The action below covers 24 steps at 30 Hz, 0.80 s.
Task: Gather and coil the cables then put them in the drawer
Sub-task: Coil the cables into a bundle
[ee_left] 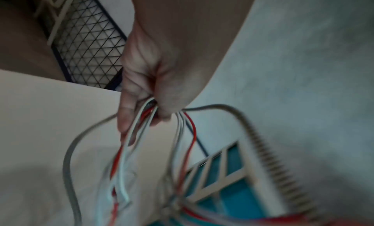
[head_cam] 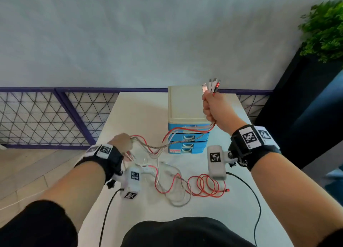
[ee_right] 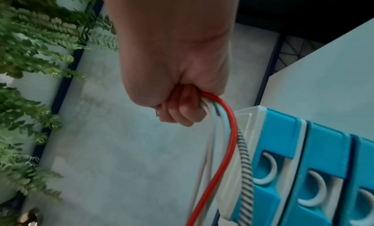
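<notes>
White table (head_cam: 133,116) under it all. Blue drawer box (head_cam: 187,127) with a cream lid standing at the back of it, drawers pushed in. Right hand (head_cam: 213,107) up beside the box lid, fist tight round the cables (head_cam: 204,185), plugs (head_cam: 211,86) poking out on top. Left hand (head_cam: 121,141) left of the box, fingers curled round the same bunch. Loose loops lying in front of the box.

Black sleeves (head_cam: 37,226) pushed up, black wrist straps (head_cam: 254,148) bearing white square-patterned tags, white camera boxes (head_cam: 216,162) trailing black cables (head_cam: 254,200).
</notes>
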Each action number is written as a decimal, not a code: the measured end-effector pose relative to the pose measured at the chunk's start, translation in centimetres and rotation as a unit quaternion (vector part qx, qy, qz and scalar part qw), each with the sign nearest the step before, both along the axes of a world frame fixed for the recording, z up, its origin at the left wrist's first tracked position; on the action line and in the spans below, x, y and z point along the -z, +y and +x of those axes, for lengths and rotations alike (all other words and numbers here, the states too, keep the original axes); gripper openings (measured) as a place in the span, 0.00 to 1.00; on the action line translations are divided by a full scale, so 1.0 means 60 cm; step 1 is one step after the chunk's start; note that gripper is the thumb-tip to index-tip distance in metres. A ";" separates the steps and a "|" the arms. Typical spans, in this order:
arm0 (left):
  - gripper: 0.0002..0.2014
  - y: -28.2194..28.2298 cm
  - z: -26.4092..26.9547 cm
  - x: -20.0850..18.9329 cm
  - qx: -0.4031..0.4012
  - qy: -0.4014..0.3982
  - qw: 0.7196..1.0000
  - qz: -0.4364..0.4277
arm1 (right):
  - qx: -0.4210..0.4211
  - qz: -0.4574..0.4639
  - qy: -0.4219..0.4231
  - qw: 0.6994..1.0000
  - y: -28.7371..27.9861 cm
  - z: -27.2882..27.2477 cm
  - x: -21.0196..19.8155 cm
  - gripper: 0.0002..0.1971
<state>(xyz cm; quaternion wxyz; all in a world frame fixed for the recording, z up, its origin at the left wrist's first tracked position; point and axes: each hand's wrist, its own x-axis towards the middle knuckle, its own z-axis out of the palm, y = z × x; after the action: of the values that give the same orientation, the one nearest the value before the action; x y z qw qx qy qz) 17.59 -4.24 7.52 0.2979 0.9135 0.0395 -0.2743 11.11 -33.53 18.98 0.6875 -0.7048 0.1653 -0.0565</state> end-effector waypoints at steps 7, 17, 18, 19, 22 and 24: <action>0.08 -0.079 0.084 -0.209 -0.110 -0.326 0.895 -0.284 | -0.042 -0.064 0.009 0.997 0.012 -0.010 0.011 0.15; 0.29 -0.078 0.050 -0.114 0.303 -0.134 0.932 0.143 | -0.100 -0.016 0.037 0.994 0.015 -0.012 0.019 0.13; 0.33 -0.076 0.045 -0.108 0.348 -0.078 0.904 0.237 | -0.107 0.014 0.038 0.993 0.015 -0.015 0.023 0.13; 0.32 -0.082 0.036 -0.109 0.374 -0.070 0.880 0.286 | -0.113 0.046 0.038 0.992 0.016 -0.017 0.027 0.13; 0.17 -0.123 -0.005 -0.128 0.338 -0.196 0.912 0.122 | -0.129 0.148 0.033 0.980 0.023 -0.022 0.036 0.13; 0.17 -0.157 -0.044 -0.143 0.294 -0.205 0.931 -0.065 | -0.134 0.211 0.019 0.968 0.033 -0.023 0.035 0.13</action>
<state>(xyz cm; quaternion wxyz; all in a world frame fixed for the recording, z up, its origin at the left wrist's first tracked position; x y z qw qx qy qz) 14.94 -13.64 16.11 0.2643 0.8993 -0.3104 -0.1584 9.75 -31.55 16.90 0.8184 -0.5609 0.0905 0.0861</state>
